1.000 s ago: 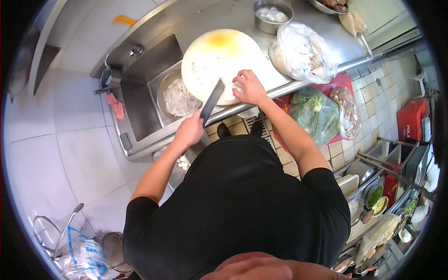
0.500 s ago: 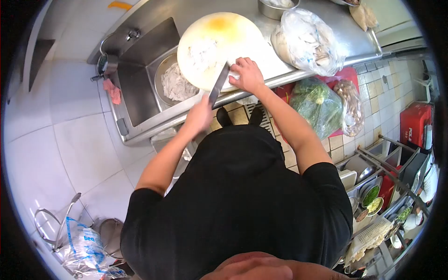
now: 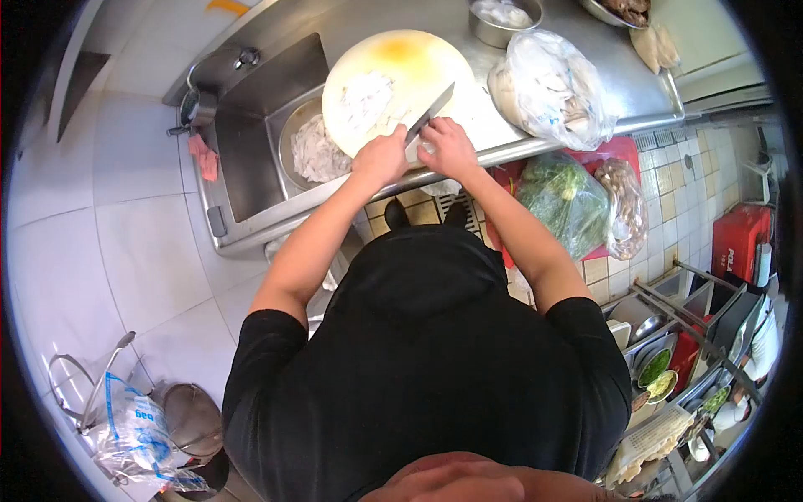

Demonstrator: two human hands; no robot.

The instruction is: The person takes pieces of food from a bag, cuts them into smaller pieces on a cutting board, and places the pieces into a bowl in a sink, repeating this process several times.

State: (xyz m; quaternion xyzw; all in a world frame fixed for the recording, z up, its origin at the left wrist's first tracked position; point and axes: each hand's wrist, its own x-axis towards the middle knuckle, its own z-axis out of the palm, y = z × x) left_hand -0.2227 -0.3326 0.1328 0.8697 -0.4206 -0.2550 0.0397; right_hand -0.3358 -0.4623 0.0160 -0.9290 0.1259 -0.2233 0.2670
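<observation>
My left hand (image 3: 381, 156) is closed round the handle of a kitchen knife (image 3: 432, 111), whose blade slants up and right over a round white cutting board (image 3: 447, 63). Close beside the blade, at the board's near edge, my right hand (image 3: 448, 145) rests with curled fingers; a bit of something pale shows by its fingertips, too small to name. Thin whitish strips of food (image 3: 365, 99) lie loose on the board's left half. Left of the board, a metal bowl (image 3: 288, 138) in the sink is heaped with similar pale strips (image 3: 318, 152).
A plastic bag of pale food (image 3: 552, 88) stands right of the board, a metal pot (image 3: 493, 32) behind it. The sink (image 3: 242, 159) lies left. Below the counter edge are bagged green vegetables (image 3: 565, 201). A rack (image 3: 686, 309) with food containers stands at lower right.
My left hand has moved up and right with the knife, close to my right hand. The blade now tilts more to the right and reaches farther over the board.
</observation>
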